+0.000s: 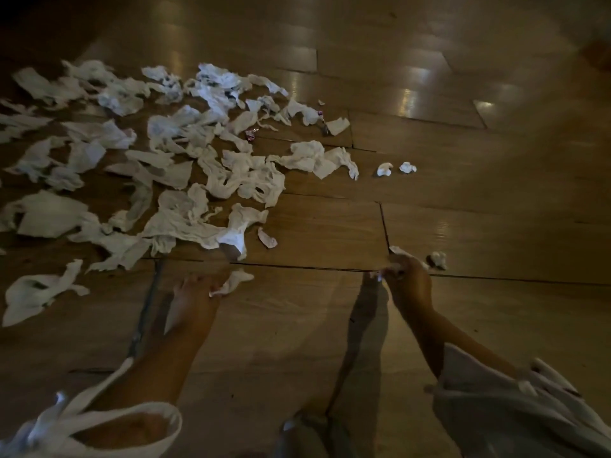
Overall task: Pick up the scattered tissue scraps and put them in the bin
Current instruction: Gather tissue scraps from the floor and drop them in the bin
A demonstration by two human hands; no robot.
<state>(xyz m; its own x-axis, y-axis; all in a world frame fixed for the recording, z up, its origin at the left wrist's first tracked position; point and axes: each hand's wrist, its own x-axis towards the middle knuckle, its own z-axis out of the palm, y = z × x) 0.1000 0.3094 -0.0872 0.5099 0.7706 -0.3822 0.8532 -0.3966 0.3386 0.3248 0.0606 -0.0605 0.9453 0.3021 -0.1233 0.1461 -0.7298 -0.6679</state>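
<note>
Clearly the job is barely begun. Most of the tissue scraps (244, 183) lie spread over the wooden floor (463, 209), from about nine to twelve o'clock of the person. No bin shows anywhere in view, so nothing can be judged as binned yet.

The left hand (195, 295) is out toward eleven o'clock and pinches a strip of tissue (236, 280) at its fingertips. The right hand (408, 279), out toward one o'clock, has its fingers curled on a small scrap (396, 251), though blur hides the exact hold. Just beside that hand, at its two o'clock, sits a crumpled ball (438, 259) not yet gathered. A pair of small wads (385, 169) lies farther out, near the edge of the heap.

The strip's long axis runs from eight to two o'clock. Its held end is at eight, and its free end points toward two o'clock, low over the boards.
</note>
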